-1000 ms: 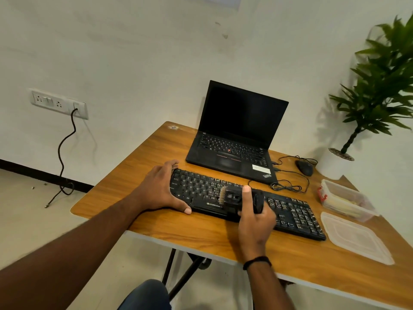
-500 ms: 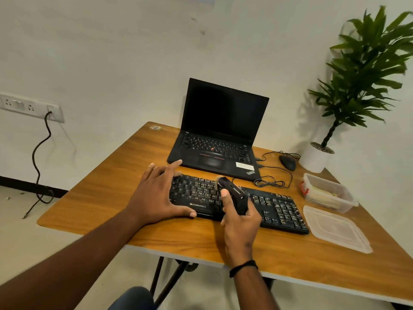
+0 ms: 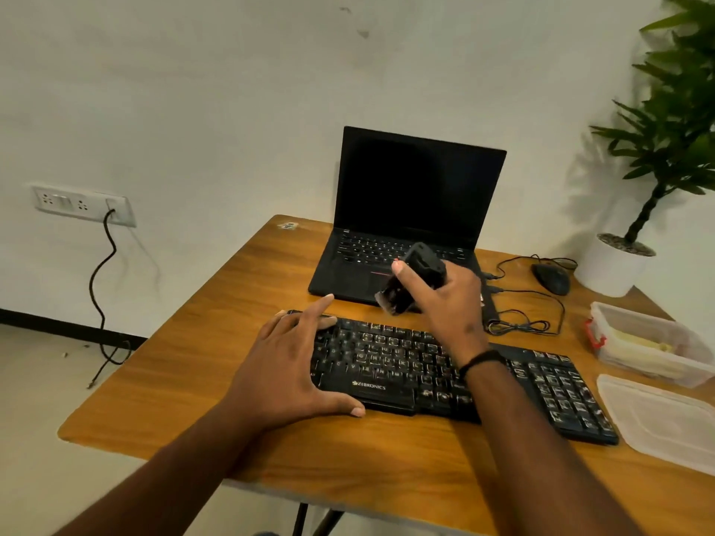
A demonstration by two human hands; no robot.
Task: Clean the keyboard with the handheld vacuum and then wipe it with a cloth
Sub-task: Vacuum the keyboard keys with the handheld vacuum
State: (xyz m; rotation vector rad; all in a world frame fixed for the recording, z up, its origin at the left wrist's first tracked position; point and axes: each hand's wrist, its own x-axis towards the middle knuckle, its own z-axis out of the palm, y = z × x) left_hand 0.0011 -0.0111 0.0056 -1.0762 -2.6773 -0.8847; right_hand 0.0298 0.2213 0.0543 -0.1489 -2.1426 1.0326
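Since half a second ago, my right hand [image 3: 445, 299] has lifted the handheld vacuum [image 3: 412, 278] off the keys; I grip it curled-fingered above the keyboard's [image 3: 425, 365] far edge, before the laptop [image 3: 410, 210]. My left hand [image 3: 294, 365] lies spread flat on the keyboard's left end, thumb along its near edge. Keyboard rests on the wooden table [image 3: 232, 342].

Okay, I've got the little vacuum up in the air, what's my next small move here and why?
Probably lower the handheld vacuum back onto the keyboard: your right hand holds it lifted above the top row, brush end tilted down, while your left hand braces the keyboard's left end.
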